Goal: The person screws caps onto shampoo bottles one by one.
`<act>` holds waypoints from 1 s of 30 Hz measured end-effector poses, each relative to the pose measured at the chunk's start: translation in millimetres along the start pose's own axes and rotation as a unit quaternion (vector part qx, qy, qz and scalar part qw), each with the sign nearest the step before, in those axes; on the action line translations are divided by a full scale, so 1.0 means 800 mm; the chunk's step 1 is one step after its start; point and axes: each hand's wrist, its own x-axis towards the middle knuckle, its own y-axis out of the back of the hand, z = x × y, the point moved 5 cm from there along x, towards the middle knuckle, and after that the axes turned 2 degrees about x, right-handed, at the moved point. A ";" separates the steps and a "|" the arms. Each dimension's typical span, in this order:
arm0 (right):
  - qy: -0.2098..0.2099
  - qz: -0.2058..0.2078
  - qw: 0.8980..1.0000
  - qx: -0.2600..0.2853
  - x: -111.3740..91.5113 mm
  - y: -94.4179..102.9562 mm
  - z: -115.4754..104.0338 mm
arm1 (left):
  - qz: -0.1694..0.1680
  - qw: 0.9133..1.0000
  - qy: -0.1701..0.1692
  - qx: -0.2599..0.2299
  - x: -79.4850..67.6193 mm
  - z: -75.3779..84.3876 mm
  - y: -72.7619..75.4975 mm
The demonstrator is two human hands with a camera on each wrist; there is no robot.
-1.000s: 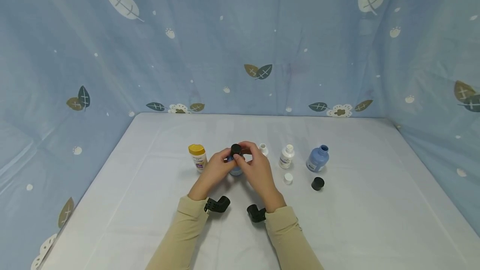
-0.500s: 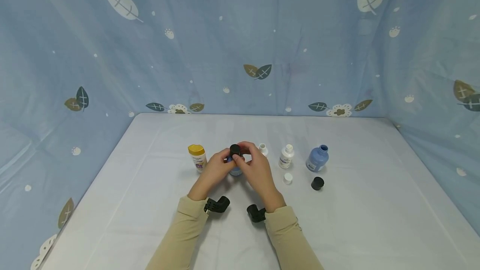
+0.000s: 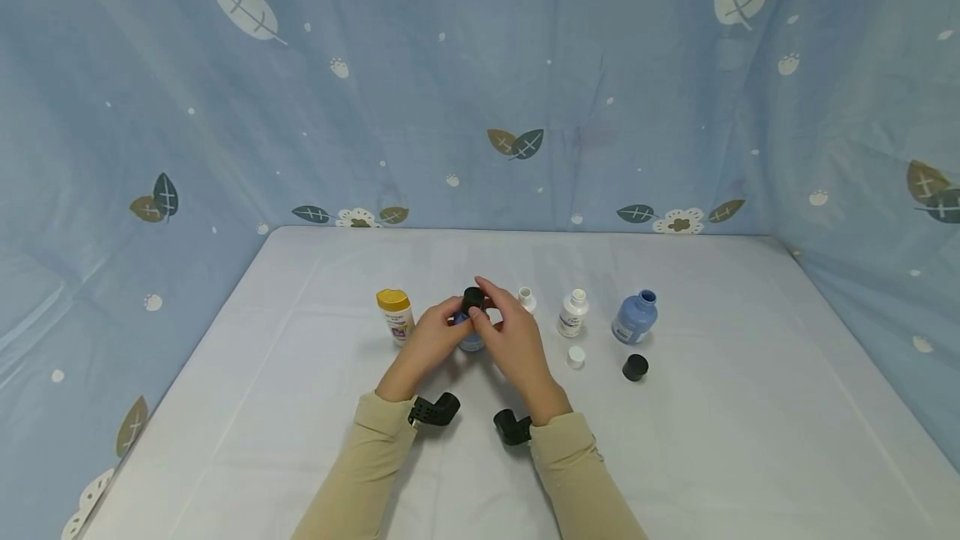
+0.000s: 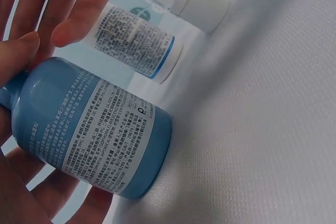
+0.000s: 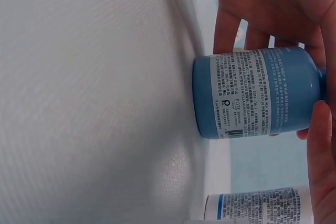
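A blue bottle (image 3: 472, 343) with a white printed label stands upright between the hands, a black screw cap (image 3: 472, 298) at its top. My left hand (image 3: 429, 343) holds the bottle near its shoulder, fingers curled behind it. At the cap is my right hand (image 3: 521, 347), its thumb on the near side and index finger at the far side. The wrist views show the bottle's labelled body (image 4: 100, 129) and its base close to the tabletop, but the cap lies outside both. Fingers hide part of the neck.
Left of the hands stands a white bottle with a yellow cap (image 3: 393, 300). To the right are two uncapped white bottles (image 3: 573, 314) and an uncapped blue bottle (image 3: 635, 320). A small white cap (image 3: 576, 357) and a black cap (image 3: 635, 367) lie in front of them.
The right index finger has lifted and straightened a little beside the cap. The left hand and the bottle stay in place.
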 end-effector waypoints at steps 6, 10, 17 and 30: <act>0.003 -0.002 1.000 -0.010 -0.001 0.000 0.000 | 0.000 1.000 0.009 0.002 -0.001 -0.001 0.000; 0.002 -0.001 1.000 -0.004 -0.001 -0.001 0.002 | 0.002 1.000 0.002 0.009 0.000 -0.002 0.000; -0.002 -0.001 1.000 0.007 -0.001 -0.003 0.003 | 0.004 1.000 -0.008 0.016 0.000 -0.001 0.000; -0.007 0.001 1.000 0.013 0.000 -0.001 0.001 | -0.003 1.000 -0.016 0.003 0.000 -0.001 0.000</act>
